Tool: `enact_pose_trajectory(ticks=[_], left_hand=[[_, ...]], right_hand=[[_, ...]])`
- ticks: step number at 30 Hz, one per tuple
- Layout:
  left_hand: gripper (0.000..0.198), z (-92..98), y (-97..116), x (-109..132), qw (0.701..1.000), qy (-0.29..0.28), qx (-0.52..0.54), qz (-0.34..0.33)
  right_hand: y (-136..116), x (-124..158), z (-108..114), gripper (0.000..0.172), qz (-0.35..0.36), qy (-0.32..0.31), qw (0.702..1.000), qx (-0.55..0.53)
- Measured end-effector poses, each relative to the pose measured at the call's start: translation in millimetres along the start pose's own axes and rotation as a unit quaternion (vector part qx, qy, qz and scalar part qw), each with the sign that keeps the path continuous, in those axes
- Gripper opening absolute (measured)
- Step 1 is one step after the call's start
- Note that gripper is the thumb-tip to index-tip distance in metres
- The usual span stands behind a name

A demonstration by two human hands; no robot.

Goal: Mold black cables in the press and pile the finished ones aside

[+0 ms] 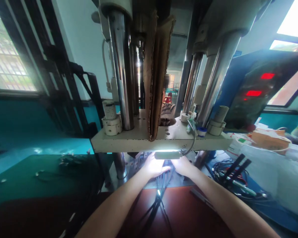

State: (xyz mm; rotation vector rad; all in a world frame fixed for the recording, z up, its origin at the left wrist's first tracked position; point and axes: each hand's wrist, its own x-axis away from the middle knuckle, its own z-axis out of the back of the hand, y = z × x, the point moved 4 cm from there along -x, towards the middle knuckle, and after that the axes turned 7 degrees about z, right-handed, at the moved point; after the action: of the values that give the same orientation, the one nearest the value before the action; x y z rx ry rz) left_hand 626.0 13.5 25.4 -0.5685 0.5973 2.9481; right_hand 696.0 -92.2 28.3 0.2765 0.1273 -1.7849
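Left hand (152, 167) and right hand (183, 166) at black cable bundle (161, 193), press not closed.
Left hand lies flat, fingers extended, no grip seen; right hand's fingers are lost in lamp glare, so its grip cannot be told. Bundle runs from the red-brown bench top (178, 211) under the hands toward the press bed; cable ends are hidden. Press platen (139, 143) stands clear above. Beyond: steel columns (120, 69), red-lit display (259, 84).

The plate (114, 143) sits up on steel columns (120, 69), with cardboard (159, 76) wedged between them and a lamp (167, 154) hanging just under it. Below that, cables (161, 188) run across a bench (186, 208). Got a window (10, 56) off left, the control panel (260, 89) right, and another cable pile (228, 175) right of the bench.
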Motion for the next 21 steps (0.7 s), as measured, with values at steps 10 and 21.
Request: enact_pose_trajectory(ticks=[10, 21], left_hand=[[0.053, -3.8, -8.3, -4.5, 0.999, 0.015, -0.038, 0.01], [0.049, -10.7, -13.9, -13.1, 1.0, 0.002, -0.021, 0.02]], right_hand=[[4.5, -0.9, -11.1, 0.038, 0.018, -0.006, 1.0, -0.006], [5.9, -2.4, -10.1, 0.039, 0.001, -0.027, 1.0, -0.012]])
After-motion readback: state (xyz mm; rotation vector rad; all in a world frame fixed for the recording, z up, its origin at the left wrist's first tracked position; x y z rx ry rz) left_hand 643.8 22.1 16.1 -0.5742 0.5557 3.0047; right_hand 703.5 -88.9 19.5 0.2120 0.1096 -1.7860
